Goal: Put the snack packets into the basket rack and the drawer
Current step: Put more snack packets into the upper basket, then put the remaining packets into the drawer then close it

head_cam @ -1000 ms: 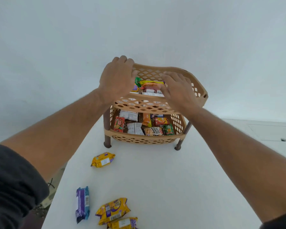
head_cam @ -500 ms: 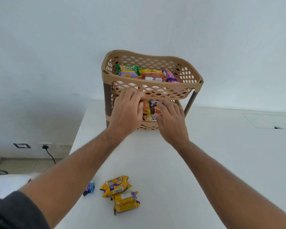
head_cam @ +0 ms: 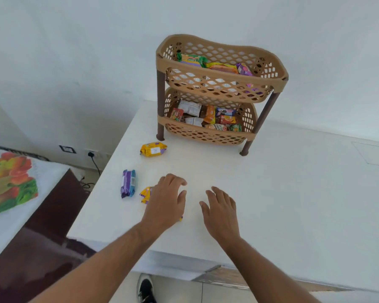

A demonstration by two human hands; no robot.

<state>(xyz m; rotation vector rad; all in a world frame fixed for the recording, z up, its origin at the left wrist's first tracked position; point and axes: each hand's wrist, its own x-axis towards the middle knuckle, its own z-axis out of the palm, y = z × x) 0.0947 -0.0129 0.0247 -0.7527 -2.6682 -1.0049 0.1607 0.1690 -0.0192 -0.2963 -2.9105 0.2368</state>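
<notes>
Partly hidden yellow packet (head_cam: pixel 145 194), left hand (head_cam: pixel 165 203) over it

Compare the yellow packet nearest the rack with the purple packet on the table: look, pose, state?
Colour: the yellow packet is yellow with a white label; the purple packet is purple with a blue edge.
Pose: the yellow one lies crosswise, the purple one lengthwise, pointing away from the person.
Place: the yellow one sits close to the basket rack; the purple one lies nearer the table's left edge, beside the left hand.
Shared: both lie loose, untouched, not yet stowed.
</notes>
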